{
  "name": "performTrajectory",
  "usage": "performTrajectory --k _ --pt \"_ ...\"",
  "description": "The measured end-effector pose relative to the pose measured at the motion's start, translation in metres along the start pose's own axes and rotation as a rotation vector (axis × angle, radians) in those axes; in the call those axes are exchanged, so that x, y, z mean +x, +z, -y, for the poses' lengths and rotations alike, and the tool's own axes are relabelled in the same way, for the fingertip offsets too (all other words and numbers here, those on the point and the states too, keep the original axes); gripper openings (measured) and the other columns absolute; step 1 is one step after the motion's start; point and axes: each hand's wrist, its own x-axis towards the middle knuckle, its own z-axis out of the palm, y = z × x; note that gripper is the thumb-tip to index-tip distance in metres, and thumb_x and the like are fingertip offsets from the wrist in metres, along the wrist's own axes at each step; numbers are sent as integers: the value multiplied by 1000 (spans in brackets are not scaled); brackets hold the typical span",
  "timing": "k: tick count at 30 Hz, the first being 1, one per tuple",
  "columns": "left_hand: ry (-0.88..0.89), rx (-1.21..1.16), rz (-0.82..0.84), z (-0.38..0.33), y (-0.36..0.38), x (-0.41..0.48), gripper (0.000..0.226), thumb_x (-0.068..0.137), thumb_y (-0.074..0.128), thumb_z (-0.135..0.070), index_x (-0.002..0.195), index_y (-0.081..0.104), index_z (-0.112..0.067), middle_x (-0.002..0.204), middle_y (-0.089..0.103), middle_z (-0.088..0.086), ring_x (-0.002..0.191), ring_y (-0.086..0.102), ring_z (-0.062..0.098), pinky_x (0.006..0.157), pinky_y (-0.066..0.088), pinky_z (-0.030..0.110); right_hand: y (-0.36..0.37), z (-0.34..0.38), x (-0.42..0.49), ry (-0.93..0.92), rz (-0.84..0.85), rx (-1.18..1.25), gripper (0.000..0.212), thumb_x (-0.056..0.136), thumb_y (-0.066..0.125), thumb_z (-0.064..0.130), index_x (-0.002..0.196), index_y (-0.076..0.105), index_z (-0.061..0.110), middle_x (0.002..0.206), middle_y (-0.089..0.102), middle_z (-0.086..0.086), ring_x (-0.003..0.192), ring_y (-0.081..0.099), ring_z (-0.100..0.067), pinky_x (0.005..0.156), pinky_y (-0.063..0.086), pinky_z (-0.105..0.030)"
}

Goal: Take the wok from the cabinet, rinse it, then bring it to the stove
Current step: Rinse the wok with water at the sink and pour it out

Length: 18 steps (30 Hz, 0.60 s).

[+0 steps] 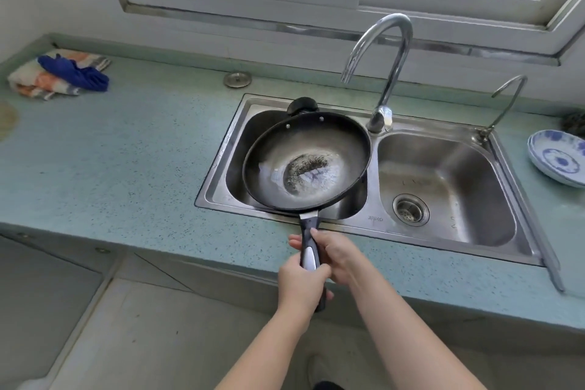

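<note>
The black wok (316, 142) hangs over the left basin of the steel double sink (525, 241), tilted slightly. Dark specks and a little water lie in its bottom. Its long black and silver handle points toward me. My left hand (299, 285) grips the handle's near end, and my right hand (335, 255) grips it just ahead, fingers wrapped from the right. The tall curved faucet (384, 73) stands behind the divider, its spout above the wok's far right rim; no water runs.
A folded orange cloth with a blue rag (72, 73) lies at the counter's back left. A sink strainer lid (237, 79) sits behind the sink. A small second tap (506, 98) and a blue-and-white dish (560, 158) are on the right. A window spans the back wall.
</note>
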Motion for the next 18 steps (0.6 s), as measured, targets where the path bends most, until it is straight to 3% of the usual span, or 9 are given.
performTrajectory --k 3,7,11,15,18 --pt "11 28 -29 3 6 0 11 74 58 0 72 56 -10 61 58 5 28 51 13 35 37 16 -6 2 0 28 4 -47 38 102 28 15 85 57 -4 90 63 -13 77 60 -15 65 50 -23" --pt "33 69 -74 9 14 1 14 76 61 -5 69 54 -15 58 57 3 28 53 12 34 37 16 -12 4 1 24 -30 -66 35 101 31 12 80 54 -3 81 61 -13 72 60 -16 59 53 -24" --pt "37 90 -150 15 26 -5 11 79 64 -14 81 54 -19 70 63 3 37 57 14 33 37 18 -20 5 4 29 -56 -131 33 101 32 11 78 53 -2 77 60 -12 67 57 -19 60 50 -28" --pt "11 139 -172 15 34 -6 22 80 63 -17 97 49 -15 87 64 5 43 60 16 37 42 21 -25 4 9 44 -73 -192 26 99 35 11 93 54 -5 74 58 -12 64 55 -21 59 48 -30" --pt "-50 129 -152 12 37 -4 26 78 61 -12 99 46 -17 86 60 -1 41 60 13 46 53 30 -30 3 12 38 -74 -223 24 94 41 6 77 56 -3 70 57 -15 61 55 -24 60 48 -33"
